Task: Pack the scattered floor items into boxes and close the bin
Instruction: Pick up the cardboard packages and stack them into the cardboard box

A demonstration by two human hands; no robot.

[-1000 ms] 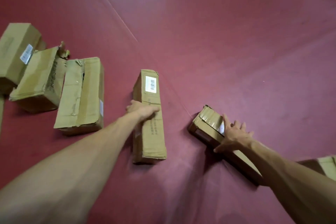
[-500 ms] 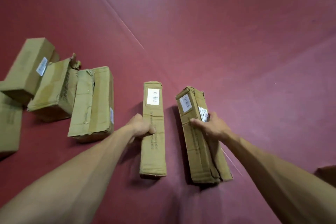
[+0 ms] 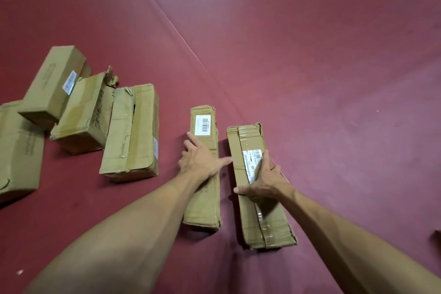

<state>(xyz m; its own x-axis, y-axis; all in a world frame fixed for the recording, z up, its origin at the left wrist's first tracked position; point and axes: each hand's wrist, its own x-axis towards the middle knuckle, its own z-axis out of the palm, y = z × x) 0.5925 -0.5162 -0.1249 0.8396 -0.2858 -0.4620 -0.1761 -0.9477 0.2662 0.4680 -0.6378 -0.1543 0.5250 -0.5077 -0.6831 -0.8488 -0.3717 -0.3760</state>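
A white barcode label [image 3: 202, 124] sits on the narrow box [image 3: 205, 207], its digits too small to read. On the taped box [image 3: 262, 222], a shipping label [image 3: 253, 162] shows large characters resembling "4H-"; its finer print is illegible.

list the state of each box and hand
left hand, open, flat on narrow box
right hand, gripping taped box across its width
narrow box, closed, lying flat
taped box, closed, lying flat, taped lengthwise
wide box, closed, tape torn, dented
torn box, top flap ripped
blue-label box, closed
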